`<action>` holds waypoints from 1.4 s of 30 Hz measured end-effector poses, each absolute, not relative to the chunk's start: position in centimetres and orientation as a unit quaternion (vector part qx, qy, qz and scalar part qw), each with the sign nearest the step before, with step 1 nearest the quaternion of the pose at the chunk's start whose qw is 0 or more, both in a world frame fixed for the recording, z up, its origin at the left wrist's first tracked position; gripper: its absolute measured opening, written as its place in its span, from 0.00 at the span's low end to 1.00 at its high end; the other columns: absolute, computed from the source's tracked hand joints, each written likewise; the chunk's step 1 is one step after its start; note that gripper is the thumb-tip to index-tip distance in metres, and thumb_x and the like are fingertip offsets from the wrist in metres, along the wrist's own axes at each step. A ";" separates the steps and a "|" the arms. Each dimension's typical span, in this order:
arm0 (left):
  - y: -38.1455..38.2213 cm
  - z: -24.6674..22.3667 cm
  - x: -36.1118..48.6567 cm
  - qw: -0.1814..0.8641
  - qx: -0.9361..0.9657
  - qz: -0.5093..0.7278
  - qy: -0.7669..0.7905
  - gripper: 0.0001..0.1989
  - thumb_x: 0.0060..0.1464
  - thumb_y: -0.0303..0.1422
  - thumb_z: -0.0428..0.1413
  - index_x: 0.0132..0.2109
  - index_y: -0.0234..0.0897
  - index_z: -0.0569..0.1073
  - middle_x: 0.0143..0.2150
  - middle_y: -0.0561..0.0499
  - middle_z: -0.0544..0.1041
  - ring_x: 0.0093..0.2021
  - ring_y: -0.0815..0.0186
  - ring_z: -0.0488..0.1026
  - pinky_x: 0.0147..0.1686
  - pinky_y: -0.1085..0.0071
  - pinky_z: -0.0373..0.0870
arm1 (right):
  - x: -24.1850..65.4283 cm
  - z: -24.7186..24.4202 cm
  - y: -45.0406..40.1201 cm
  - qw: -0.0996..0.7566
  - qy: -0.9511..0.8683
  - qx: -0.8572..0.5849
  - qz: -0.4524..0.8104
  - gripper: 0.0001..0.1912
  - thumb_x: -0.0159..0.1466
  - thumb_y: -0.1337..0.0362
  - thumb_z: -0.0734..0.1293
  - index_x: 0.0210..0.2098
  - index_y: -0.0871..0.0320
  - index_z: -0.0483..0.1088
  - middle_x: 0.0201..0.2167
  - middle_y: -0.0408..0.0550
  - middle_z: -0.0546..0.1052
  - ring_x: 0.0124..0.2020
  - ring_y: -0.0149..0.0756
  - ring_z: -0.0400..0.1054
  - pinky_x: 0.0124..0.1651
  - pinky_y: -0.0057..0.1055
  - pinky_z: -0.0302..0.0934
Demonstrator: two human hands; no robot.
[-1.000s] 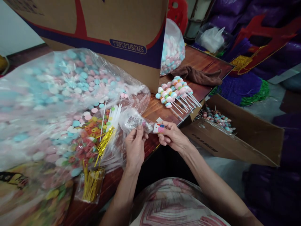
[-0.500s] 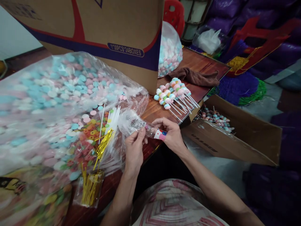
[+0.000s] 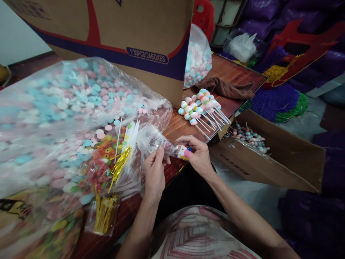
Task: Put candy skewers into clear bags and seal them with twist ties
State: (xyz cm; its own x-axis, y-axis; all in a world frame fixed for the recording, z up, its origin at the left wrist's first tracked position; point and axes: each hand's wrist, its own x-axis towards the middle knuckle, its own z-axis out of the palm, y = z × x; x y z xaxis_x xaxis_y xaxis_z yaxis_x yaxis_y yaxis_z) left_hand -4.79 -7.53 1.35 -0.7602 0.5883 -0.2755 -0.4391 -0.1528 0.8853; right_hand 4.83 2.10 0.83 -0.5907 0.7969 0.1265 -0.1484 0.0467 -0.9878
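Note:
In the head view, a clear printed candy bag [image 3: 153, 142] is stretched between my two hands above the table edge. My left hand [image 3: 155, 167] pinches it near its middle, thumb on top. The fingers of my right hand [image 3: 198, 153] are closed around its other end, by a white, pink and blue printed part. Something pinkish shows through the plastic, too small to make out. Left of the hands lie white sticks [image 3: 131, 133], gold twist ties [image 3: 120, 165] and ring gummies [image 3: 107, 147]. Several candy skewers on white sticks [image 3: 201, 104] lie beyond my right hand.
A large plastic bag of pastel candies [image 3: 81, 90] covers the left side. Behind it stands a big carton [image 3: 121, 32]. An open cardboard box [image 3: 258, 162] with candy skewers sits at the right, below table height. A brown cloth [image 3: 226, 88] lies at the back.
The hands keep their hold on the candy bag, and the printed end in my right hand has turned slightly. The whole view has shifted a little.

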 end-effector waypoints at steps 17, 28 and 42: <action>-6.4 2.3 -5.2 0.313 0.002 0.794 0.522 0.13 0.46 0.38 0.69 0.28 0.33 0.76 0.26 0.53 0.74 0.26 0.74 0.67 0.27 0.75 0.62 | 4.8 1.5 2.0 0.373 -0.583 -0.331 0.641 0.07 0.64 0.61 0.66 0.31 0.57 0.71 0.19 0.38 0.68 0.16 0.28 0.60 0.20 0.24 0.55; -5.0 2.8 -6.1 0.284 -0.077 0.836 0.463 0.14 0.42 0.36 0.71 0.33 0.35 0.77 0.34 0.53 0.78 0.29 0.75 0.71 0.30 0.78 0.66 | 5.4 2.3 1.3 0.436 -0.584 -0.320 0.605 0.09 0.68 0.57 0.69 0.34 0.54 0.72 0.27 0.42 0.70 0.21 0.30 0.61 0.25 0.29 0.57; -5.8 2.1 -4.9 0.293 0.052 0.788 0.538 0.15 0.46 0.42 0.69 0.29 0.35 0.75 0.28 0.55 0.74 0.28 0.72 0.70 0.31 0.75 0.67 | 4.4 2.7 0.9 0.261 -0.539 -0.216 0.771 0.15 0.61 0.50 0.74 0.35 0.55 0.79 0.32 0.46 0.72 0.29 0.35 0.62 0.28 0.29 0.62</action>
